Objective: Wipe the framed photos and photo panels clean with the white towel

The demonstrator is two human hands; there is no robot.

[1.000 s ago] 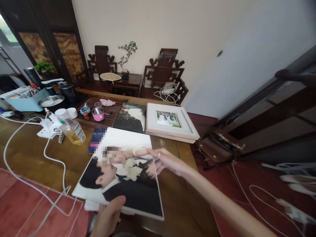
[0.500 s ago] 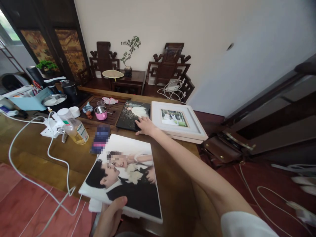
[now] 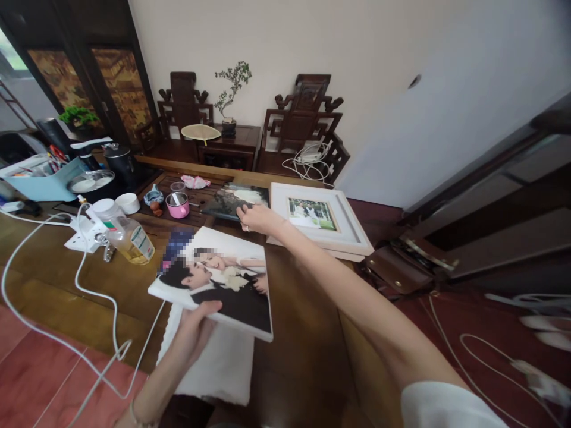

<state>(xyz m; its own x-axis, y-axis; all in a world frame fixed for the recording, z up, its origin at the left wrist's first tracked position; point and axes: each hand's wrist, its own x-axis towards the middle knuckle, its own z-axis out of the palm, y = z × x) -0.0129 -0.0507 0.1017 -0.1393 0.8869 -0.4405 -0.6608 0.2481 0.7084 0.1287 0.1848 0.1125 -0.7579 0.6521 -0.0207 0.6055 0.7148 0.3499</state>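
Note:
My left hand point(image 3: 198, 321) grips the lower edge of a white-edged photo panel point(image 3: 232, 300) with the thumb on top. The panel shows a couple in close-up and is held tilted above the table. Below it a white cloth point(image 3: 218, 368) hangs down. Stretched out across the table, my right hand point(image 3: 256, 219) has its fingers bent at the near edge of a dark photo panel point(image 3: 223, 201) with a white dress in its picture. That panel's near edge looks raised; my fingertips are partly hidden. Beside it lies a white-framed photo point(image 3: 312, 214), on top of another frame.
A pink cup point(image 3: 177, 205), a bottle of yellow liquid point(image 3: 129, 235), a white power strip point(image 3: 84, 235) with cables and a blue bin point(image 3: 44, 181) stand to the left. A blurred-out phone-like object point(image 3: 176, 244) lies behind the held panel. A brown bag point(image 3: 399, 270) is at the right.
My right hand's spread fingers have bent around the dark panel's near edge, and that edge has shifted up and away. My left hand has moved its panel farther forward, revealing more white cloth.

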